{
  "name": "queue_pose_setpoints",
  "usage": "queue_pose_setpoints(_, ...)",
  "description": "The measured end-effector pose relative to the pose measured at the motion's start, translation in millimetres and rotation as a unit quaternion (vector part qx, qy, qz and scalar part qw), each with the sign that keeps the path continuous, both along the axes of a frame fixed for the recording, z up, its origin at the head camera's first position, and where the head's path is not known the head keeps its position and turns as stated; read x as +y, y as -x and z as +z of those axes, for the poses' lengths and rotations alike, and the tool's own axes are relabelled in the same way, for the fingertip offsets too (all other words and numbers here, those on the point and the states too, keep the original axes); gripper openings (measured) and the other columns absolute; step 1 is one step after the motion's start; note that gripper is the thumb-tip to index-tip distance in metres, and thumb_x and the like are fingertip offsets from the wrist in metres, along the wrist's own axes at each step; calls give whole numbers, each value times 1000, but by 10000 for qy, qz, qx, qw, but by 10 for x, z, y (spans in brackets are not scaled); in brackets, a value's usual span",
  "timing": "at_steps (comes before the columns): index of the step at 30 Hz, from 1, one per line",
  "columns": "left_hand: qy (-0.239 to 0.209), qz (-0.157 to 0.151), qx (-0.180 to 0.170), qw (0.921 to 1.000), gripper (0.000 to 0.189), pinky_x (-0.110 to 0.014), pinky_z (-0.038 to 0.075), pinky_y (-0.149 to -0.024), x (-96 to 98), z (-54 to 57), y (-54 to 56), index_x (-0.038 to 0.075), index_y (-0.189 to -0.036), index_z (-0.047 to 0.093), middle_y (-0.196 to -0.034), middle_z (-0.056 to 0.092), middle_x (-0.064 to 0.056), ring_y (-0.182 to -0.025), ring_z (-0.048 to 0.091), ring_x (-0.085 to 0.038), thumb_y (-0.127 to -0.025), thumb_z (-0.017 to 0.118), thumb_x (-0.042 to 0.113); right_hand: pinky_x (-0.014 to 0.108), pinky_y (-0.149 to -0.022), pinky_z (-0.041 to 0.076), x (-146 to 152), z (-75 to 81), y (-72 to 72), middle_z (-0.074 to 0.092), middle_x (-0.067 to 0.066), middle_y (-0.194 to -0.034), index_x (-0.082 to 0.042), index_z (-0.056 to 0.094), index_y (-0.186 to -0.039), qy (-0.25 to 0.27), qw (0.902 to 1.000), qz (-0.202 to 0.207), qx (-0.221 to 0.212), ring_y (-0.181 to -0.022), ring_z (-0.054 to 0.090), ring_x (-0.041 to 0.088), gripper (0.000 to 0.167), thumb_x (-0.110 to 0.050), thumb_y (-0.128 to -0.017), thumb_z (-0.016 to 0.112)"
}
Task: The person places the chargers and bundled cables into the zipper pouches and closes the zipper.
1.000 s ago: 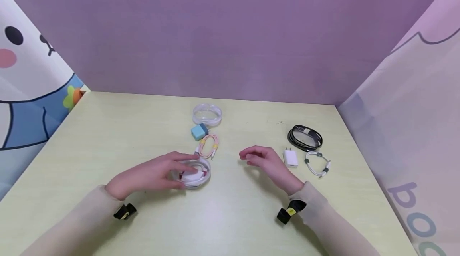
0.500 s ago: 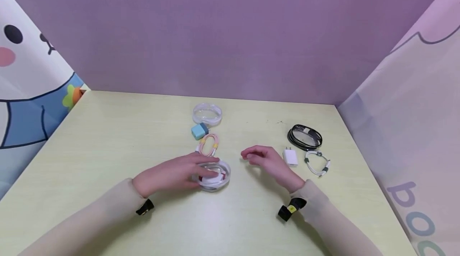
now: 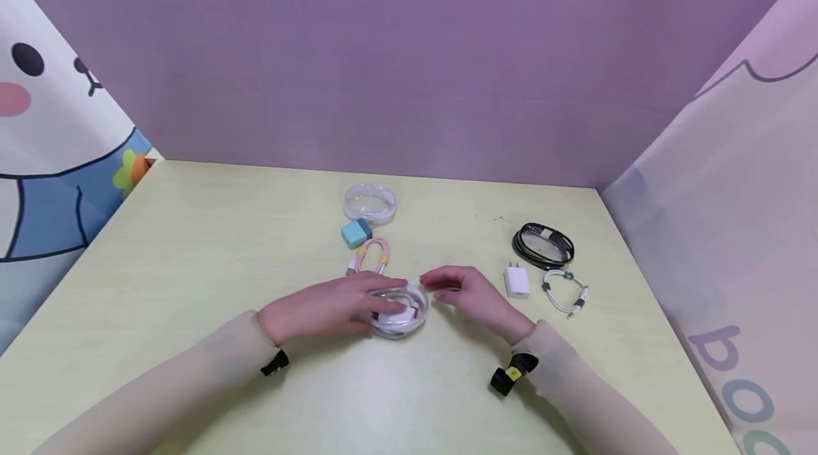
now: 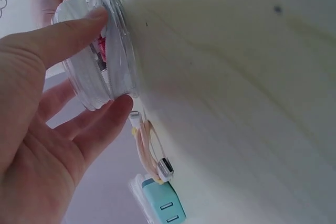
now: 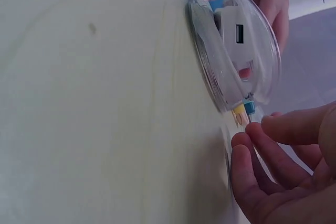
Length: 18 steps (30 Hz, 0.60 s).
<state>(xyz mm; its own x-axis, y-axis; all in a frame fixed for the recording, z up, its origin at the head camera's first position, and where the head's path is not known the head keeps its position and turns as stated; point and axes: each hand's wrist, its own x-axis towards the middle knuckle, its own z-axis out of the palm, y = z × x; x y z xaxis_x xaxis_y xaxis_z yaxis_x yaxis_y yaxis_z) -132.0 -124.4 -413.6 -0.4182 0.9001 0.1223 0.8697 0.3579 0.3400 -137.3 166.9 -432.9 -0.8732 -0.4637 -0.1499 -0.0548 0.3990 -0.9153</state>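
My left hand (image 3: 322, 309) grips a clear round plastic case (image 3: 399, 332) low over the table, thumb on one side and fingers on the other. Inside the case sit a white charger plug (image 5: 232, 35) with a USB port and, in the left wrist view, something red (image 4: 102, 50). The case's two halves gape apart in the right wrist view. My right hand (image 3: 476, 299) is just right of the case, its fingers loosely bent with nothing in them. Behind my left hand lies a coiled pink cable (image 3: 383, 249) with yellow ties, its near end partly hidden.
A blue charger plug (image 3: 355, 233) and another clear round case (image 3: 369, 217) stand behind the pink cable. To the right lie a coiled black cable (image 3: 520, 249), a white charger plug (image 3: 517, 281) and a white cable loop (image 3: 554, 306). Fabric walls (image 3: 409, 86) border the table.
My left hand has moved right with the clear case, bringing it close to my right hand. The right hand has shifted only slightly. The other things stay in place.
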Motion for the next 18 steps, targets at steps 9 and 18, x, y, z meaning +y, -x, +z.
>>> queue_pose_setpoints(9, -305, -263, 269, 9988, 49, -39, 48, -101, 39, -24, 26, 23, -131, 66, -149, 48, -9, -135, 45, -24, -85, 81, 15, 37, -93, 51, -67, -20, 1, 71, 0, -110, -10, 69, -122, -339, 9987, 216, 317, -104, 64, 18, 36, 0, -88, 71)
queue_pose_setpoints(18, -234, -222, 260, 9991, 50, -38, 48, -100, 60, -16, 26, 24, -132, 66, -149, 49, -8, -135, 45, -22, -85, 81, 15, 37, -88, 51, -85, -5, -43, 70, -6, -94, -14, 73, -110, -792, 9958, -21, 457, -93, 63, 15, 24, -4, -88, 73)
